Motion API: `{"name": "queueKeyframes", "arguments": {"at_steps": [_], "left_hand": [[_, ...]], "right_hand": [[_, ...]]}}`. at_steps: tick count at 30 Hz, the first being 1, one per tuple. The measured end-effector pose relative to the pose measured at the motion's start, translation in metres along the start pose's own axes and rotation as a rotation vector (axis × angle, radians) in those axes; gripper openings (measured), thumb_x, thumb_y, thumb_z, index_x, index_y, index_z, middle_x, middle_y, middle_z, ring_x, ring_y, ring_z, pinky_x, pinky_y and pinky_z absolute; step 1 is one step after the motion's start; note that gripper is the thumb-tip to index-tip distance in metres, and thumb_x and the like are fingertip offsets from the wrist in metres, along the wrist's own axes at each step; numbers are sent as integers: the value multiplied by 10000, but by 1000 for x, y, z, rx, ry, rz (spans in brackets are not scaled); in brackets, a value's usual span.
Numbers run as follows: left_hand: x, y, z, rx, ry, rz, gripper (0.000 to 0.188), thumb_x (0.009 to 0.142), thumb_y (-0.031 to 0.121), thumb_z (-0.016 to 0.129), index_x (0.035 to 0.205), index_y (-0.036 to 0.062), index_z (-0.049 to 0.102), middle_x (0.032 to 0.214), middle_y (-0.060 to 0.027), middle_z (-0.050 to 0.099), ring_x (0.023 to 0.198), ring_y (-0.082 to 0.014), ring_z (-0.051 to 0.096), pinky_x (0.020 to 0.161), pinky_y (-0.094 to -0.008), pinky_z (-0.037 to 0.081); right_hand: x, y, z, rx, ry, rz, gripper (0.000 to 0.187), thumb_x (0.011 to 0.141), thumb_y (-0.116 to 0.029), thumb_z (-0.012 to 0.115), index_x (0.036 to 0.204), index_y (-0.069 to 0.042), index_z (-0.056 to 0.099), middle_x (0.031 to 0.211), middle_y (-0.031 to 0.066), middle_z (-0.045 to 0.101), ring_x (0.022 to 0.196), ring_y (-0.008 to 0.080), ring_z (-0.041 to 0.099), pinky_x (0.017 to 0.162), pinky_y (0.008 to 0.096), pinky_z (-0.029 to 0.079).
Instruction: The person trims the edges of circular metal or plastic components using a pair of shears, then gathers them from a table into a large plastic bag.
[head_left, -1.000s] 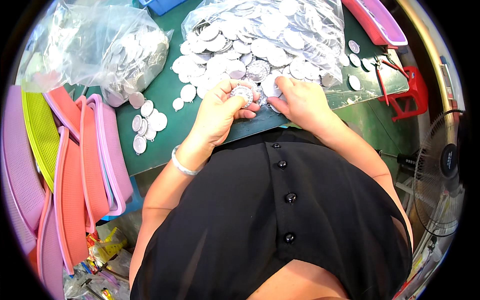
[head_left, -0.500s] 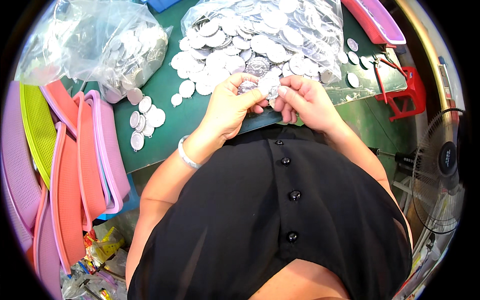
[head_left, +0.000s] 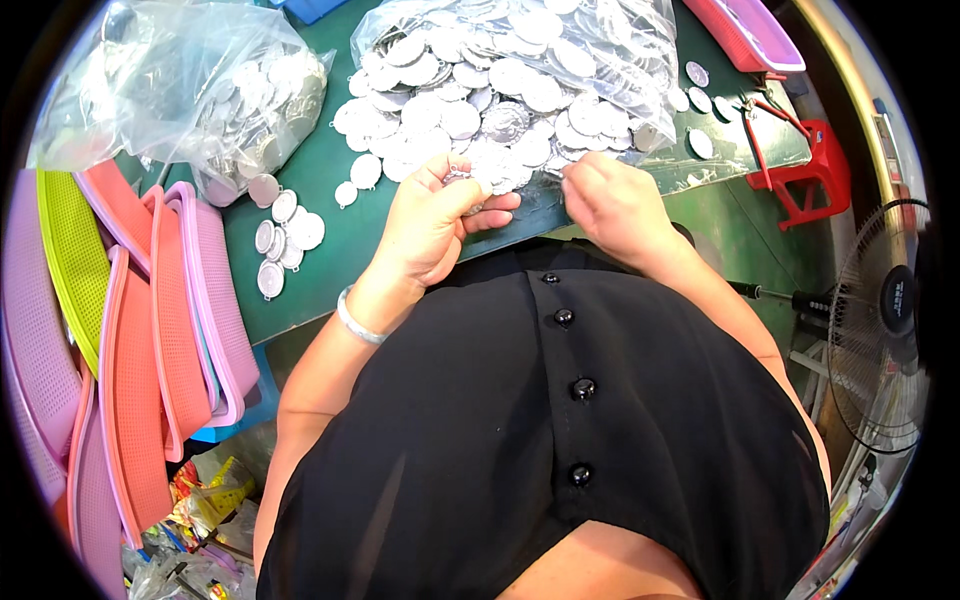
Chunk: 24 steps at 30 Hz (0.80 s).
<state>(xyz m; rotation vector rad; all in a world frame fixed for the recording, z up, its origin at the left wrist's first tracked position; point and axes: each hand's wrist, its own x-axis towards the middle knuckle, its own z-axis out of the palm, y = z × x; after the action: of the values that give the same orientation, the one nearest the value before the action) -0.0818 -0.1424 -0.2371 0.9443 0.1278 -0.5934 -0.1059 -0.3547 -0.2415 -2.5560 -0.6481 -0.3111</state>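
Observation:
A heap of round silver medals, each with a small loop at its edge, spills from a clear plastic bag onto the green table. At the near side of the heap, my left hand is closed with a silver medal between thumb and fingers, mostly covered by them. My right hand is a short way to the right, fingers pinched together by the table's near edge. What the right fingertips hold, if anything, is too small to make out.
Another clear bag of medals lies at the left, with several loose medals in front. Colourful plastic baskets are stacked left of the table. Red-handled pliers lie right, near a red stool and a fan.
My hands were together over a medal; now they are apart. The left has moved a little left and nearer with its medal, the right slightly right.

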Motion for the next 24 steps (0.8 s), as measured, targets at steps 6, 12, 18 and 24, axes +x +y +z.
{"name": "queueKeyframes", "arguments": {"at_steps": [6,12,18,24], "left_hand": [[-2,0,3,76,18,25,182,790,-21,525,968,2,498,893,-122,601,753,-225,631,663,-290,530],[-2,-4,5,-106,-25,-30,190,814,29,524,1003,17,514,902,-133,604,754,-213,626,659,-284,531],[2,-4,-2,82,-94,-170,143,831,73,531,967,29,541,915,-115,598,769,-194,615,631,-285,530],[-1,-3,22,-18,-165,-252,276,857,131,535,1109,21,516,928,-104,595,783,-174,607,639,-271,520]], "right_hand": [[4,3,-12,670,-153,467,153,834,-123,504,803,9,575,592,46,535,556,121,523,524,277,412],[7,-4,-19,858,-181,588,189,885,-160,484,834,-3,577,651,-11,537,543,31,464,505,181,394],[3,-7,-20,1004,-203,565,200,868,-171,496,827,-4,599,626,2,535,518,43,454,476,198,391],[5,-17,-19,968,-148,431,147,840,-126,561,822,17,591,647,9,570,587,52,499,541,213,416]]}}
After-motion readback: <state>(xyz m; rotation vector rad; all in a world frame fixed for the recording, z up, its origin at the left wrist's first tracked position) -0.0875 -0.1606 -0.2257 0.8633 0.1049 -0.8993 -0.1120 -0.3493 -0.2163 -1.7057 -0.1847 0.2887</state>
